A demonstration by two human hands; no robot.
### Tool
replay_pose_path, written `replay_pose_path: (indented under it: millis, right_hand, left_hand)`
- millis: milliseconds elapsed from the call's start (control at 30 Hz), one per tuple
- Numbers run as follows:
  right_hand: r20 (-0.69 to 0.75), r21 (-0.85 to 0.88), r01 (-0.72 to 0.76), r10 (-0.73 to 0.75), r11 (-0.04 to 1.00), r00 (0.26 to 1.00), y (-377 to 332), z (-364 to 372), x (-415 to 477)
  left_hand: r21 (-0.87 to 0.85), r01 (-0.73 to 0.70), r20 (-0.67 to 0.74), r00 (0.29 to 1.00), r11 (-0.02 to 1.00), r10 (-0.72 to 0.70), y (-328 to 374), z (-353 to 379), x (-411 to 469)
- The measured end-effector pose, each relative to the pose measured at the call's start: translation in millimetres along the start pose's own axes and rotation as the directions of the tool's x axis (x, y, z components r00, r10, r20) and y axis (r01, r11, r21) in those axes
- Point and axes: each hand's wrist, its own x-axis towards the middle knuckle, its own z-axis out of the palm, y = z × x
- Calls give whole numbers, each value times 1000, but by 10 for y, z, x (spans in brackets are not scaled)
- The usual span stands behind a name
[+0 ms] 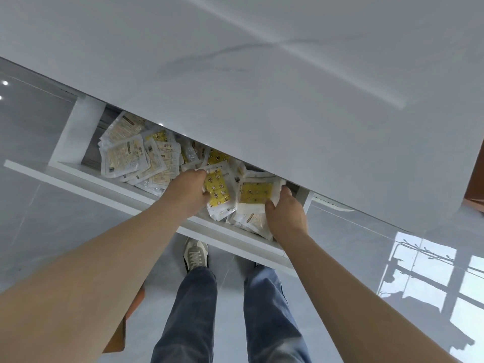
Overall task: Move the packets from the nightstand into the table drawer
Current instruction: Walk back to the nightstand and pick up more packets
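- We look down at a white table (288, 87) with faint grey veining; it fills the frame from nine o'clock round to three.
- Its drawer (78, 176) is pulled open beneath the top's near edge, running from ten o'clock towards five.
- Loose packets (131, 155), clear with pale yellow contents, lie heaped in the drawer's ten o'clock end, overlapping one another.
- Our left hand (190, 191) reaches into the drawer near the frame's centre, fingers curled round a bundle of star-print packets (218, 191) at its three o'clock side.
- Our right hand (286, 216) is just beside it, at four o'clock from the left, thumb and fingers pinching a yellow-panel packet (255, 193) over more packets in the drawer.
- At six o'clock we see blue jeans (193, 310) and one grey shoe (196, 254) on a glossy grey floor (31, 127).
- A window reflection (432, 279) shines on the floor at four o'clock.
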Motion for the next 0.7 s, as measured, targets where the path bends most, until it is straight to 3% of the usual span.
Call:
replay_pose_path:
  millis: [67, 433, 700]
  right_hand:
    - [25, -18, -56, 56, 998, 998, 16, -18, -14]
    - [82, 29, -36, 33, 999, 996, -6, -397, -441]
    - [4, -108, 105, -106, 989, 994, -95, -1245, -1364]
  left_hand:
    - [-4, -3, 12, 1000, 1000, 3, 28, -23, -21]
    - [-44, -41, 50, 998, 998, 43, 437, -285, -473]
    - [-30, -172, 61, 983, 985, 173, 979, -1070, -1219]
